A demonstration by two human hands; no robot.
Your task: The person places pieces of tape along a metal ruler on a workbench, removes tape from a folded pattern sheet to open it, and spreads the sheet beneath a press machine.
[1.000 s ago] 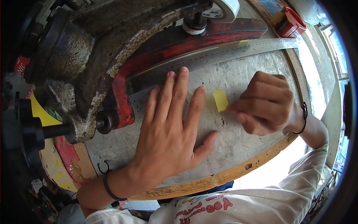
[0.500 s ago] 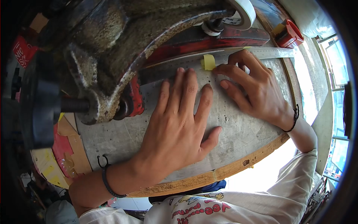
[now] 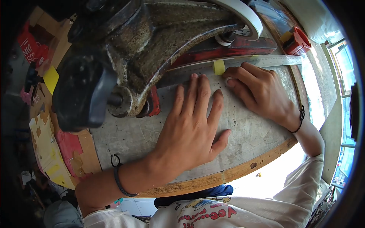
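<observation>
My left hand (image 3: 188,131) lies flat with its fingers stretched out on a grey metal work surface (image 3: 247,144). Its longest fingertips touch the near edge of a steel ruler (image 3: 281,60). A small yellow paper strip (image 3: 219,67) lies across the ruler. Just right of the strip is my right hand (image 3: 262,87), its fingers curled and the thumb drawn in close to the index finger. The curled fingers rest by the ruler's near edge; whatever may be between them is hidden.
Over the ruler's far left side stands a heavy cast-metal machine arm (image 3: 152,64) with a black knob (image 3: 81,93) and a red bar (image 3: 247,45). A white tape roll (image 3: 255,28) hangs on it. A red container (image 3: 297,41) stands far right; cardboard pieces (image 3: 76,152) lie left.
The view has shifted a little, so most things appear further right. The yellow strip now lies flatter across the ruler, and my right fingers have curled in tighter. My left hand stays flat.
</observation>
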